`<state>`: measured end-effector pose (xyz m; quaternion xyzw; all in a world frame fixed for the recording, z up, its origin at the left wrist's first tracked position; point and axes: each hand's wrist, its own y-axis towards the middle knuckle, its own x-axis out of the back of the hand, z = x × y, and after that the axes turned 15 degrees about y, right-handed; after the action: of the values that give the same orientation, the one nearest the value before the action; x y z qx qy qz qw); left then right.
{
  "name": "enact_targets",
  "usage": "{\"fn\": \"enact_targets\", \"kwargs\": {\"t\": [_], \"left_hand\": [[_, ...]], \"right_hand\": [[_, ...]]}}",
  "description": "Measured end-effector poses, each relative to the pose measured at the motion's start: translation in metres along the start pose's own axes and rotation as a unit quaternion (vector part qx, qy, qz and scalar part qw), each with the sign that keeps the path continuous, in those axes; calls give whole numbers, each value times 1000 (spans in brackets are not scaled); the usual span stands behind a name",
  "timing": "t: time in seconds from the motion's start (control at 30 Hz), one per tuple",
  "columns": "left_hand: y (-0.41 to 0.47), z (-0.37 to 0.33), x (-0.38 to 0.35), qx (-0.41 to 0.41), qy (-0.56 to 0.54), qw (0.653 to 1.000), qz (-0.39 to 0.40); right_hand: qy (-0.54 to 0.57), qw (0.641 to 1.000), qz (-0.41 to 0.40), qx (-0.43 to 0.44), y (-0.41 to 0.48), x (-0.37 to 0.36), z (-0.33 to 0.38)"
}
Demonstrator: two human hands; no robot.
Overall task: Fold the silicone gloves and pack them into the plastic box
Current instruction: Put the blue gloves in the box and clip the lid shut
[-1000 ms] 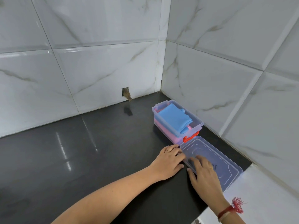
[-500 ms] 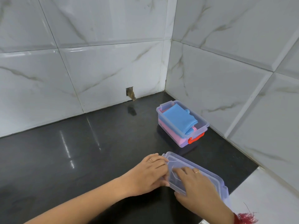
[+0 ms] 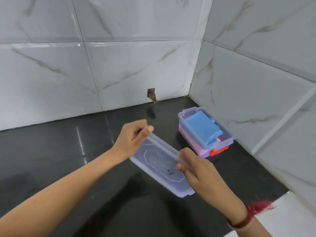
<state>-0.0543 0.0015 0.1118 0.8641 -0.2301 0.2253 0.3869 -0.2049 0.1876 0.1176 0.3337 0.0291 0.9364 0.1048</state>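
Careful now: you have the lid (image 3: 160, 165) up off the counter (image 3: 59, 159), tilted, and pinched only along one long edge. Your left hand (image 3: 131, 141) grips the far end of that edge between thumb and fingertips; your right hand (image 3: 203, 173) clamps the near stretch of the same edge, thumb on top. The opposite long edge hangs free and lower, so the thin plastic could twist or slip out of such a narrow hold, I judge, if you swing it round quickly.

The bigger risk sits in the box (image 3: 206, 132). The blue glove (image 3: 201, 128) lies folded on top of the pink glove (image 3: 200, 146), and the blue one looks to rise to about the rim, with a fold at its near end bunched by the red latch (image 3: 218, 151). If you press the lid down on that, it will likely seat crooked, trap silicone under the rim, or leave the latch unable to catch. Whether there is a matching latch at the far end I cannot tell.

The box stands at about two o'clock from your hands, near the right wall (image 3: 256, 82), apart from the lid and just beyond your right knuckles. It rests flat on the counter, long axis running roughly from eleven o'clock to five, much as the lid does, so little turning should be needed.
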Motion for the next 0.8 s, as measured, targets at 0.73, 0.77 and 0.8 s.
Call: {"fn": "enact_targets", "kwargs": {"t": [0.73,0.77,0.8], "left_hand": [[84,4,-115,422,-274,862,54],[86,4,-122,434,-261,861,57],[88,4,-128,445,-241,861,58]], "right_hand": [[261,912,-297,-113,93,105,-121],[225,915,-312,-121,95,107,-127],[187,918,-325,-126,97,109,-132]]}}
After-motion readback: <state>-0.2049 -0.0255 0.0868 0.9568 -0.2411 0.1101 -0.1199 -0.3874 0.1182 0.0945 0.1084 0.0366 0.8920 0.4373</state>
